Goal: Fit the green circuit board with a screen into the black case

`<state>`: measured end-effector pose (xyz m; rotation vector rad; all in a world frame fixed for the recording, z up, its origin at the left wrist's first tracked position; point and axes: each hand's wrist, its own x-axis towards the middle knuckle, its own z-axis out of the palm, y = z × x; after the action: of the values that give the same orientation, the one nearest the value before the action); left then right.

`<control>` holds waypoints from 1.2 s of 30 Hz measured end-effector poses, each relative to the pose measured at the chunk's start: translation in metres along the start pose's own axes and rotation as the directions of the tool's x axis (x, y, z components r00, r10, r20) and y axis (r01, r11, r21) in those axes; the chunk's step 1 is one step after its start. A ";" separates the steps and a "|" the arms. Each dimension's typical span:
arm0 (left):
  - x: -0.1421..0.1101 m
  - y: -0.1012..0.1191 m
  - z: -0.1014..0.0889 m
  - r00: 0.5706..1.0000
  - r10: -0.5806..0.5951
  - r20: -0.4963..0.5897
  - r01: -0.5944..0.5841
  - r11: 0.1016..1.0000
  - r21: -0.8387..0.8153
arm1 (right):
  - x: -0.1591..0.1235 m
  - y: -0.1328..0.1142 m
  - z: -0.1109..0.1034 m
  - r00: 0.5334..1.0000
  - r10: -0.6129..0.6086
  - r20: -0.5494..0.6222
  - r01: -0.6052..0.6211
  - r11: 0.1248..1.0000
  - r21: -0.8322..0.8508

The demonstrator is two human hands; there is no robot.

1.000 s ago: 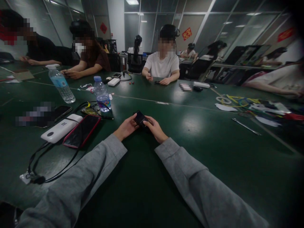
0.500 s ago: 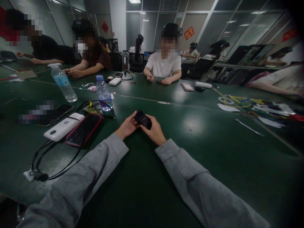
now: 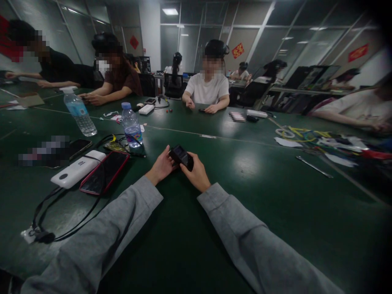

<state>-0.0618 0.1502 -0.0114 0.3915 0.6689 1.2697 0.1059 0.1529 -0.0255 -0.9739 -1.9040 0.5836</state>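
Your R hand (image 3: 197,171) is closed on the small blk device (image 3: 180,154), thumb along its near edge. Your L hand (image 3: 162,165) is at its left side, fingers part-hidden; can't tell if they grip. Device is btwn both hands, screen up, over the counter (image 3: 245,200). Hold steady w/ R, thumb off screen; mind the blue-cap bottle (image 3: 132,127) farther out, L side.

Your sleeves (image 3: 128,216) are mottled grey, your handheld device (image 3: 180,155) black, your desk (image 3: 263,183) dark green. You have a white power bank (image 3: 78,168) with black marks, a black phone (image 3: 110,168) rimmed in red, a clear bottle (image 3: 132,127) with a blue cap (image 3: 125,105), and yellow cables (image 3: 312,132).
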 end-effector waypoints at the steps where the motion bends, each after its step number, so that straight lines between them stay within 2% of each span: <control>1: 0.000 0.000 0.000 1.000 -0.008 0.009 0.008 1.000 0.003 | 0.000 0.001 0.000 1.000 0.026 0.010 -0.026 1.000 0.014; 4: 0.000 0.000 0.001 1.000 -0.026 0.012 0.026 1.000 0.013 | 0.001 0.005 0.002 0.997 0.073 0.030 -0.074 0.997 0.038; 12: -0.001 0.001 0.002 0.998 -0.050 0.023 0.049 0.998 0.036 | 0.000 0.001 0.000 0.997 0.071 -0.009 -0.070 0.997 0.024; 16: 0.000 0.001 -0.001 0.998 -0.043 0.037 0.042 0.999 0.035 | -0.002 -0.006 -0.003 0.992 0.056 -0.109 -0.053 0.998 0.022; 20: 0.000 0.001 -0.002 0.998 -0.038 0.048 0.037 0.999 0.028 | 0.001 -0.006 -0.010 0.957 0.027 -0.288 -0.018 0.999 0.031; 23: 0.001 0.000 -0.001 0.999 -0.029 0.040 0.027 0.999 0.042 | 0.007 0.005 -0.018 0.923 0.035 -0.383 -0.028 0.999 0.024; 27: 0.002 -0.001 0.000 1.000 -0.014 0.010 0.013 0.995 0.100 | 0.015 0.030 -0.030 0.892 0.126 -0.434 -0.133 0.991 0.015; 33: 0.002 -0.001 -0.003 1.000 -0.021 0.020 0.019 0.996 0.083 | 0.020 0.056 -0.031 0.855 0.296 -0.426 -0.295 0.953 0.070; 36: 0.001 0.000 -0.003 0.999 -0.035 0.036 0.032 0.997 0.067 | 0.019 0.061 -0.030 0.863 0.281 -0.420 -0.284 0.957 0.057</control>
<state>-0.0639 0.1512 -0.0143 0.4553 0.6845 1.2079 0.1506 0.2042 -0.0443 -1.2828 -1.3865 0.4821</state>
